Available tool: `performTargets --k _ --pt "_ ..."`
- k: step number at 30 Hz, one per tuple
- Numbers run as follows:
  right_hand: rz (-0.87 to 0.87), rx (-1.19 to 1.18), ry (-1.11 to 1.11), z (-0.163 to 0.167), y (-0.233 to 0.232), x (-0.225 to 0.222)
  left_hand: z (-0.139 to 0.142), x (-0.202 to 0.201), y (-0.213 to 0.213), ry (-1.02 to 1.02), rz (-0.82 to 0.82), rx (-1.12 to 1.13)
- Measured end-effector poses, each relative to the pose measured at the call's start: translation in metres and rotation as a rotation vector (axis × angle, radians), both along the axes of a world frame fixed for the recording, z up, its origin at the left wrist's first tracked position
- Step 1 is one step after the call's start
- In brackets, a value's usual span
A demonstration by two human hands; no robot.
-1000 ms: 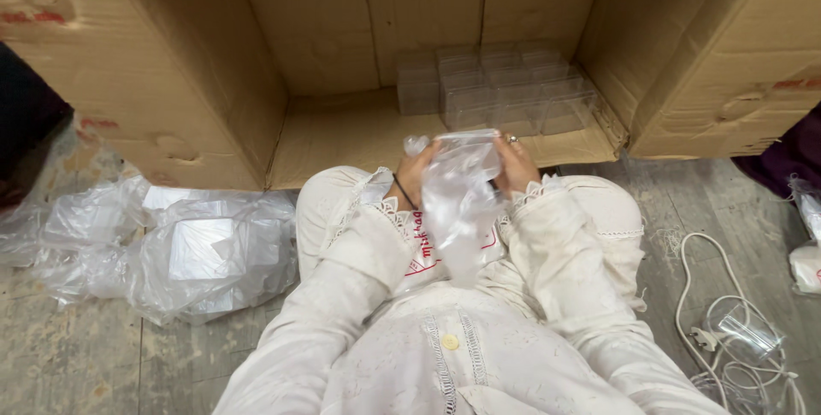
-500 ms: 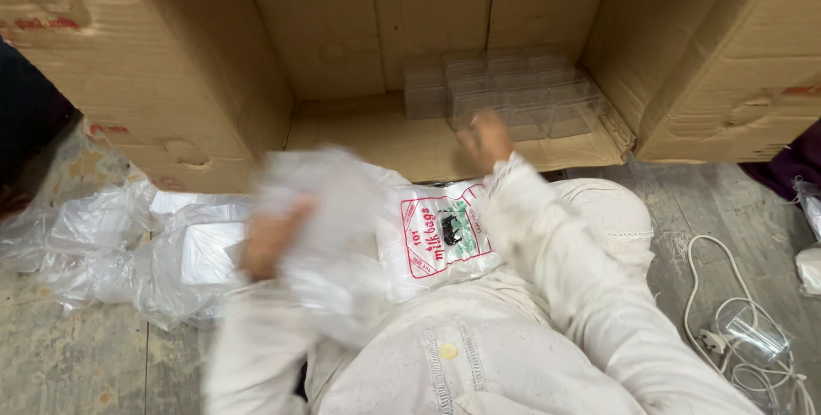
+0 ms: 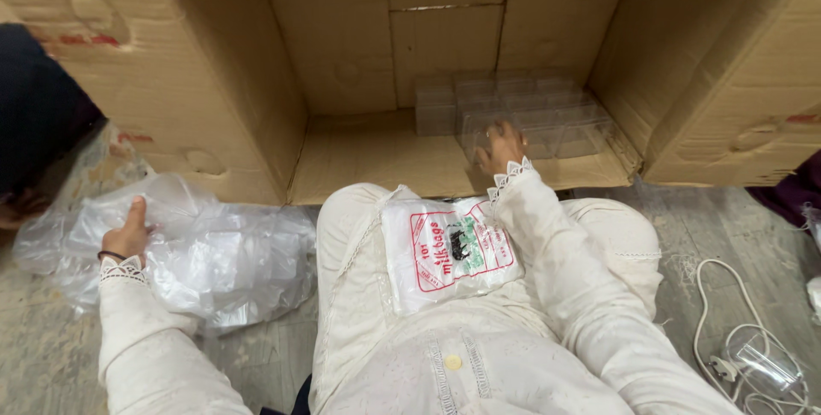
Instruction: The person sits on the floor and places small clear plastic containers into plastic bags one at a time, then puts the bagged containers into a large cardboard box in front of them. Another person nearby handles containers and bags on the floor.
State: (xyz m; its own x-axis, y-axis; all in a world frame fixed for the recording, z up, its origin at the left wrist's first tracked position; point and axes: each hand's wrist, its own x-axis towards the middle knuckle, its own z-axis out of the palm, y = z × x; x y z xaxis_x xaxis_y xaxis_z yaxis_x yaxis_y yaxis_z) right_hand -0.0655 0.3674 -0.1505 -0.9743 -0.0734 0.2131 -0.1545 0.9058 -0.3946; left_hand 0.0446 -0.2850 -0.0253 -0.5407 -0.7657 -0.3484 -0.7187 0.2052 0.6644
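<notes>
Clear plastic boxes [image 3: 522, 115] stacked in carton; crumpled clear bags [image 3: 214, 252] on floor.

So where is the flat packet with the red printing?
In the head view, the packet lies on the person's lap, in the middle, just below the right hand that reaches to the clear boxes.

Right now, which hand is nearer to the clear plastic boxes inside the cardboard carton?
Right. The right hand reaches into the cardboard carton and touches the clear plastic boxes. The left hand is far off to the side, resting on the plastic bags on the floor.
</notes>
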Motion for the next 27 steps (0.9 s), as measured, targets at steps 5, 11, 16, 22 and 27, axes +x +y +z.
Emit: performTargets --k 5,11,16,22,27 --pt "-0.012 -0.128 0.080 0.039 0.016 0.045 0.018 -0.014 0.021 0.012 -0.278 -0.685" --pt "0.154 -0.974 -0.204 0.114 -0.023 0.094 0.069 -0.003 0.205 0.597 -0.751 0.551" --pt "0.441 -1.362 -0.377 0.126 -0.077 0.102 0.049 -0.022 0.372 1.067 -1.050 0.234" --pt "0.201 -1.363 -0.100 0.123 -0.063 0.106 0.032 -0.025 0.395 0.979 -0.861 0.426" --pt "0.135 -1.431 -0.351 0.133 -0.053 0.106 0.028 -0.018 0.405 0.990 -0.902 0.445"
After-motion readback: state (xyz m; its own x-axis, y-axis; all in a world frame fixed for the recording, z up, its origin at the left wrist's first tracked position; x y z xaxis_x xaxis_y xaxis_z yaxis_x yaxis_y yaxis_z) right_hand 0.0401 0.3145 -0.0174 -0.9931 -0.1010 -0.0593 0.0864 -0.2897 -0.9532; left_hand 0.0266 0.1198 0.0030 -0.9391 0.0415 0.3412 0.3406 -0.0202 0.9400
